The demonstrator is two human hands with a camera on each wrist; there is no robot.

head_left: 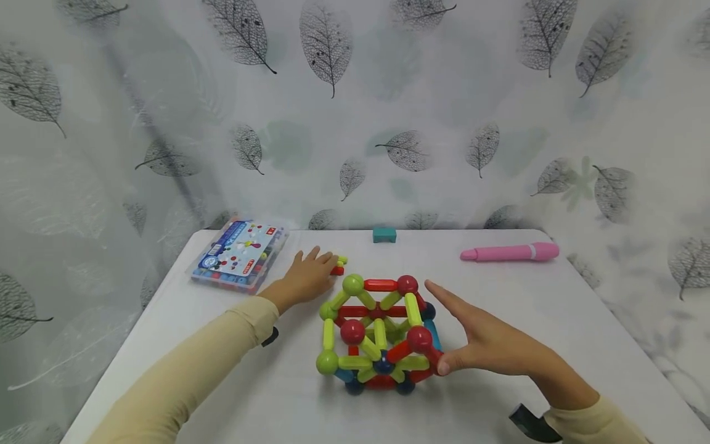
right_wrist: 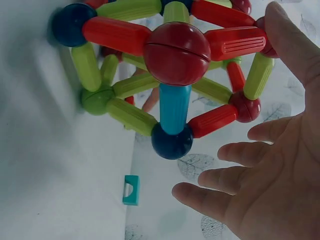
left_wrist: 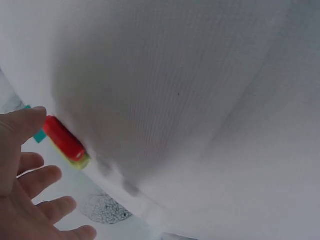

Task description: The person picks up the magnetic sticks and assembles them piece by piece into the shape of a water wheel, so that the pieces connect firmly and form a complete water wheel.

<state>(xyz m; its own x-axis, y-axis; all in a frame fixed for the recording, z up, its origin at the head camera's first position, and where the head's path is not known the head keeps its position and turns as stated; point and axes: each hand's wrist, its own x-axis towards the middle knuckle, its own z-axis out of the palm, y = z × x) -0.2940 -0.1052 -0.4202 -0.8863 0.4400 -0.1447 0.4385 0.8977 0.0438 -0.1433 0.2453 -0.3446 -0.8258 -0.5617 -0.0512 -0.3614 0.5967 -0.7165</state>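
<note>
White table (head_left: pixel 499 296): right hand (head_left: pixel 493 345), grip released, thumb touching rod-and-ball frame (head_left: pixel 377 333) beside it.

The rod-and-ball structure (head_left: pixel 377 333) is glossy, smooth plastic; its red rods look ribbed. The table (head_left: pixel 499 296) is matt white. The box (head_left: pixel 240 254) is clear, shiny plastic.

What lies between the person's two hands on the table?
In the head view, the stick-and-ball structure stands between the left hand and the right hand. The right thumb touches a red ball at its near right corner; the left hand rests by loose sticks.
</note>
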